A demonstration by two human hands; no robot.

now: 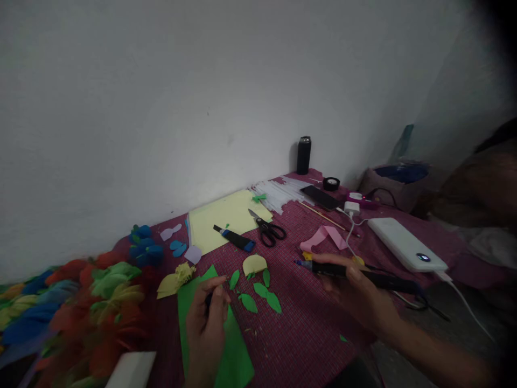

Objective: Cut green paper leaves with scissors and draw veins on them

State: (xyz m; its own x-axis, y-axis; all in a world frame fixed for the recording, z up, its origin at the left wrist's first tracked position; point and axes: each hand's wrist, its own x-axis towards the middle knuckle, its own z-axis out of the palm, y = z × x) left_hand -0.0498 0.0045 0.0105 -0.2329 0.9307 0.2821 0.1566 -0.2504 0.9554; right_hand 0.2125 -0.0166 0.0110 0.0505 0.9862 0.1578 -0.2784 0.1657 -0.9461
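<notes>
My right hand (351,291) is closed around a long black pen-shaped tool (383,281), its bluish tip pointing left over the cloth. Above a green paper sheet (236,350), my left hand (208,320) has its fingers pinched together; something small and dark shows between them, too hidden to name. Several green paper leaves (247,303) lie between the two hands. A pale yellow paper petal (255,264) rests just beyond them. To the left is a yellow crumpled paper piece (176,280).
Scissors (270,231) and a blue-black utility knife (235,238) lie by yellow paper sheets (214,213). Colourful paper flowers (97,307) crowd the left. On the right are a pink ribbon (323,236), a white power bank (404,242) with cables, and a phone (320,197). A black bottle (304,156) stands behind.
</notes>
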